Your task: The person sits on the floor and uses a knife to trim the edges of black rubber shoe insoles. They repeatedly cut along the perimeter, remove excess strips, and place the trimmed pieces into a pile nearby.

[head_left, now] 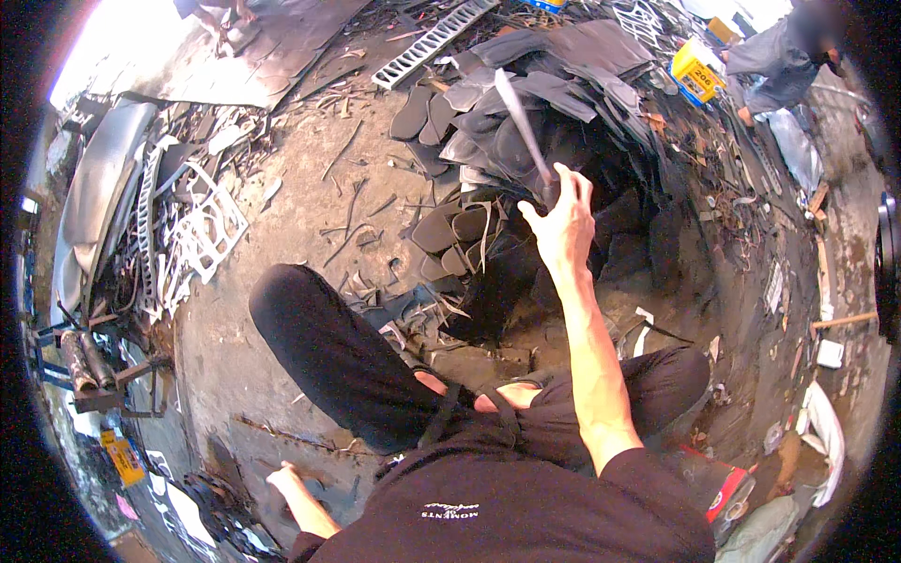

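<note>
My right hand [566, 225] is closed around the dark handle of a long knife [522, 117], its pale blade pointing up and away to the left. Below the blade lies a heap of dark foam or rubber sheets [554, 127], their edges ragged and stacked. Sole-shaped pieces [434, 231] rest beside the heap, left of the knife hand. Down by the floor on my left side is my left hand [285, 480], small in view and partly blurred; its fingers cannot be made out clearly. Dark, indistinct material lies close to it.
White cut-out frames [208, 225] and a long grey sheet bundle [105, 178] lie at the left. A ladder-like strip [434, 42] crosses the far floor. Another person [774, 70] is at far right near a yellow box [696, 73]. Scraps litter the ground.
</note>
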Tool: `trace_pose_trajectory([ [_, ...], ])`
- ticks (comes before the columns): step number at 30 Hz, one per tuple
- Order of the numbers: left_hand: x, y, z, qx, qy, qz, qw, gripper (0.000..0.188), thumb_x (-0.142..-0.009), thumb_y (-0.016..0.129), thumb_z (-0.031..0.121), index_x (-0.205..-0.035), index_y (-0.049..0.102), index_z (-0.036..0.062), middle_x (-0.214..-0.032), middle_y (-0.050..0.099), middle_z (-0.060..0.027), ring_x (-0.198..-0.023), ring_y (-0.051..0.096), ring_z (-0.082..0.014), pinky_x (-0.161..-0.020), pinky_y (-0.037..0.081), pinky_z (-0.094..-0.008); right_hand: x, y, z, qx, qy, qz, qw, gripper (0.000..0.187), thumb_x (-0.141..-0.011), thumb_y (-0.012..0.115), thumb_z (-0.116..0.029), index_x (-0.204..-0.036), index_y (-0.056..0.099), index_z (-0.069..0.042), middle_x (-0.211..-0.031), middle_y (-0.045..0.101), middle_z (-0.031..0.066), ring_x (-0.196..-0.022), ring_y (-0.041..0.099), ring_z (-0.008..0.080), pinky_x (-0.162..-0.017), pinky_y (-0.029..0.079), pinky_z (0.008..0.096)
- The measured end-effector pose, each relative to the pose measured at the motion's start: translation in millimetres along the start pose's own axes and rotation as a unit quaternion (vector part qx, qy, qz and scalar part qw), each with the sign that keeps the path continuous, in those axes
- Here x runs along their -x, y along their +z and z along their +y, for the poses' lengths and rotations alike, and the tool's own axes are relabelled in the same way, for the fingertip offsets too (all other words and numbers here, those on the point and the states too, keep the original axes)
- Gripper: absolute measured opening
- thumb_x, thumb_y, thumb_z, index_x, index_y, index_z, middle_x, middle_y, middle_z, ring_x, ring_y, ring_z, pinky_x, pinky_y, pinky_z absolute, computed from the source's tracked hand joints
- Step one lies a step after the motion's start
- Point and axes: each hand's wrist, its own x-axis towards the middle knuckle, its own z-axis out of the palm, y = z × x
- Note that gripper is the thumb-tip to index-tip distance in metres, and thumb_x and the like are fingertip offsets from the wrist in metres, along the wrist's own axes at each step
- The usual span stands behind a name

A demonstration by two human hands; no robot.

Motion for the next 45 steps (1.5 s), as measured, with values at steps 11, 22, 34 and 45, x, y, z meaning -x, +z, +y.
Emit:
trace_pose_trajectory([
  [11,394.6,161.4,109.3,0.093,0.374,-0.478,0.789,0.023,-0.110,0.059,0.013,-0.129,0.060,-0.0007,-0.112,0.069,-0.0128,-0.095,0.071,-0.0190,-0.085,0.059,-0.0343,-21.7,-7.8,13.5,0.118,-0.005,-0.089,0.989,0.046,-0.088,0.084,-0.020,-0.127,0.062,-0.007,-0.125,0.068,0.0187,-0.104,0.073,0.0439,-0.090,0.060,0.0534],
  [22,558.2,159.3,66.3,-0.207,-0.116,-0.695,0.679,0.068,-0.102,0.076,0.039,-0.150,0.049,-0.0008,-0.119,0.067,-0.0075,-0.108,0.065,-0.0189,-0.088,0.057,-0.0372,144.6,-98.0,-90.3,-0.492,0.317,-0.157,0.795,0.032,-0.103,0.076,-0.029,-0.113,0.065,0.000,-0.089,0.070,0.0036,-0.075,0.067,0.0159,-0.073,0.057,0.0351],
  [34,486.6,157.9,120.7,-0.074,-0.034,-0.582,0.809,0.048,-0.099,0.081,0.038,-0.127,0.071,0.0011,-0.113,0.076,-0.0064,-0.093,0.069,-0.0124,-0.087,0.056,-0.0316,236.6,-105.9,-60.1,-0.179,0.030,-0.358,0.916,0.028,-0.103,0.072,-0.032,-0.111,0.067,-0.005,-0.094,0.074,0.0245,-0.084,0.073,0.0472,-0.073,0.056,0.0498],
  [45,484.1,142.3,108.8,-0.060,-0.028,-0.618,0.783,0.042,-0.100,0.080,0.034,-0.126,0.072,0.0016,-0.113,0.078,-0.0069,-0.094,0.069,-0.0110,-0.086,0.056,-0.0307,187.7,-56.2,-90.9,-0.140,-0.038,-0.381,0.913,0.028,-0.102,0.071,-0.023,-0.115,0.066,0.002,-0.092,0.073,0.0241,-0.088,0.073,0.0416,-0.076,0.056,0.0461],
])
